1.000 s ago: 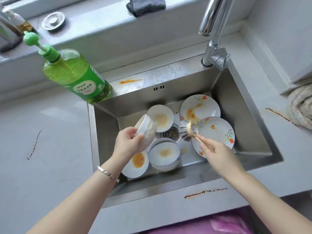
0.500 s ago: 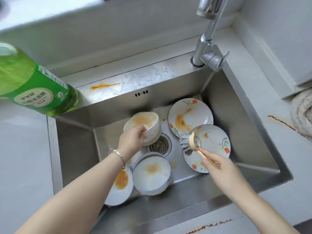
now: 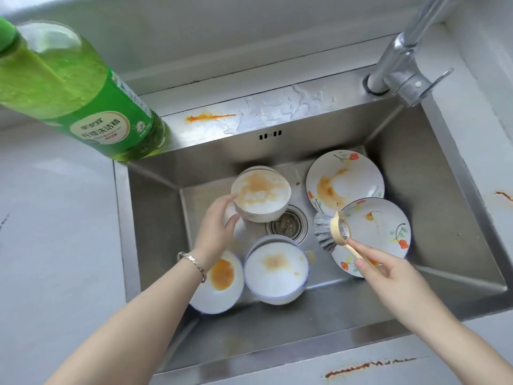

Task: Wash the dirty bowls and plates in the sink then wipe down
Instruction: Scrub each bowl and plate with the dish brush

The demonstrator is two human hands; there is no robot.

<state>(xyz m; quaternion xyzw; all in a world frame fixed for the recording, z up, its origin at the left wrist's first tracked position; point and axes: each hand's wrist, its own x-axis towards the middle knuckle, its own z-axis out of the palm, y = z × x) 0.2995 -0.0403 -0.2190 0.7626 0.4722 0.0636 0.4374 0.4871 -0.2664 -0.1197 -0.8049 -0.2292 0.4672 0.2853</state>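
My left hand (image 3: 216,226) grips a white bowl (image 3: 261,194) smeared with orange sauce, held upright over the steel sink (image 3: 155,218) near the drain (image 3: 287,225). My right hand (image 3: 388,270) pinches the wooden handle of a dish brush (image 3: 331,227), its grey bristles facing left above a flowered plate (image 3: 380,232). A second stained plate (image 3: 345,180) leans at the back right. A blue-rimmed bowl (image 3: 276,269) and a white bowl with an orange blotch (image 3: 219,284) sit at the sink's front.
A green dish-soap bottle (image 3: 83,93) stands at the sink's back left corner. The chrome tap (image 3: 402,68) rises at the back right. Orange smears mark the back ledge (image 3: 208,117), the front counter (image 3: 366,366) and the right counter (image 3: 503,195).
My left hand turned the bowl from tilted on its side to upright and carried it back over the drain. The brush hand stayed near the front plate. The camera moved closer.
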